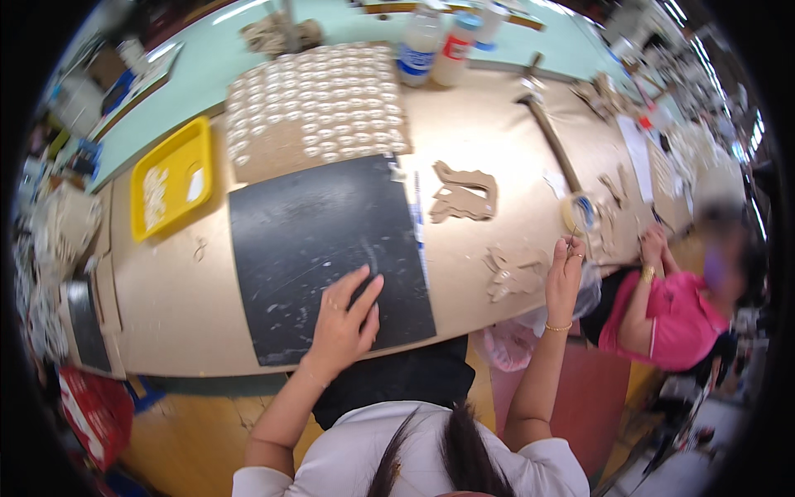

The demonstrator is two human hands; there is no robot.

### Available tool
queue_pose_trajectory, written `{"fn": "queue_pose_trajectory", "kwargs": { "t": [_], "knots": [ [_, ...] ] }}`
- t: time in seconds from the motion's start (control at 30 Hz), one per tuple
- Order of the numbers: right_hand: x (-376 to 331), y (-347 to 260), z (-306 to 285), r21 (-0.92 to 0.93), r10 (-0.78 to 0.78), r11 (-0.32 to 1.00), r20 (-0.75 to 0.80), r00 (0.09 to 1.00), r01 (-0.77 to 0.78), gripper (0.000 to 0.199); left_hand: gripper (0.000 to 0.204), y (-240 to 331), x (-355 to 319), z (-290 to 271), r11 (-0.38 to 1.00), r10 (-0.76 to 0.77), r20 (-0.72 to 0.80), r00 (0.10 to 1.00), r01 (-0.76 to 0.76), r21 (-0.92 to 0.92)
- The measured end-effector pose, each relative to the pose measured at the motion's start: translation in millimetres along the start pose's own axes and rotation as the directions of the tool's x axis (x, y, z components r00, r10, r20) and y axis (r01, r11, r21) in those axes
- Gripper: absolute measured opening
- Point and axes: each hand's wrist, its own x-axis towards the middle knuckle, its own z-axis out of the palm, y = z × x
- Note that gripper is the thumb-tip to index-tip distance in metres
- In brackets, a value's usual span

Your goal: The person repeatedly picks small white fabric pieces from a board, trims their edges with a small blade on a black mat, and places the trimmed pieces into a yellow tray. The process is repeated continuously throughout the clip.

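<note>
My left hand [346, 319] is over the near part of a black mat [319, 224], fingers apart and nothing held. I cannot tell whether its fingertips touch the mat. Off to the right, at the table's near edge, my right hand [564, 269] is closed on a thin pointed tool [573, 238], too small to name exactly. A roll of tape [577, 214] lies just beyond that hand. Between my hands and farther back are brown cut-out pieces [464, 193], with lighter cut-outs [515, 273] nearer to me.
A board with rows of small white pieces [331, 91] lies behind the mat. A yellow tray [178, 186] is left, a hammer [551, 141] right. Bottles [455, 54] stand at the back. A person in a pink shirt [675, 319] sits at the right end.
</note>
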Motion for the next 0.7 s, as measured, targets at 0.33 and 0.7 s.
{"fn": "queue_pose_trajectory", "kwargs": {
  "t": [0.33,0.7],
  "knots": [
    [9,-217,163,0.244,-0.754,0.578,0.526,0.394,0.779,0.029,0.051,-179,72,-75,0.750,-0.227,-0.459,0.859,0.455,0.480],
    [19,-349,338,0.008,-0.901,-0.217,0.384,-0.204,0.976,0.011,0.045,-172,80,-63,0.734,-0.337,-0.314,0.888,0.456,0.504]
  ]
}}
